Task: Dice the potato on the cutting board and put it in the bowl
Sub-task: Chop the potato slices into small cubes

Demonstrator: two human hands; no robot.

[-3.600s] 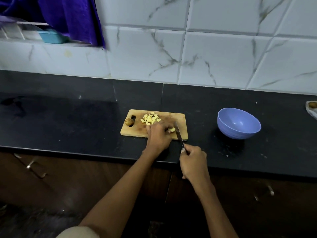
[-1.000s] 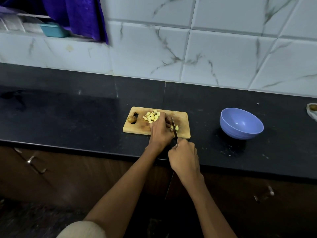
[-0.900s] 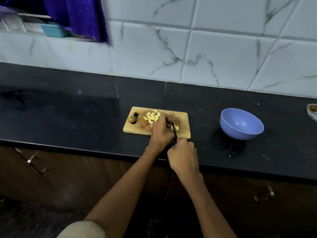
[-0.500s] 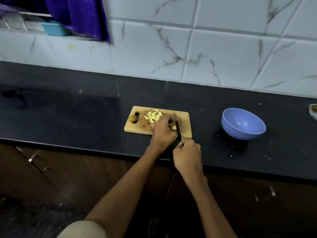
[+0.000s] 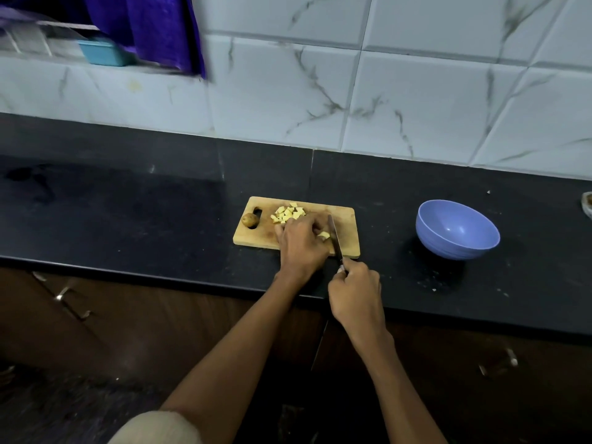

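A wooden cutting board (image 5: 347,219) lies on the black counter. A pile of yellow potato cubes (image 5: 288,213) sits at its back middle, and a small brown potato end (image 5: 250,220) rests by the handle hole on the left. My left hand (image 5: 302,243) is curled over a remaining potato piece (image 5: 324,234), holding it on the board. My right hand (image 5: 355,291) grips the handle of a knife (image 5: 334,237) whose blade lies just right of that piece. An empty blue bowl (image 5: 457,229) stands to the right of the board.
The black counter (image 5: 128,219) runs to a tiled wall behind; its front edge is just under my wrists. A pale object (image 5: 587,205) shows at the far right edge. A teal box (image 5: 102,52) and purple cloth (image 5: 150,27) sit on the sill, upper left.
The knife has moved in short strokes beside my left hand, first shifting left and forward, then back to the right of the held piece. My left hand stays on the potato.
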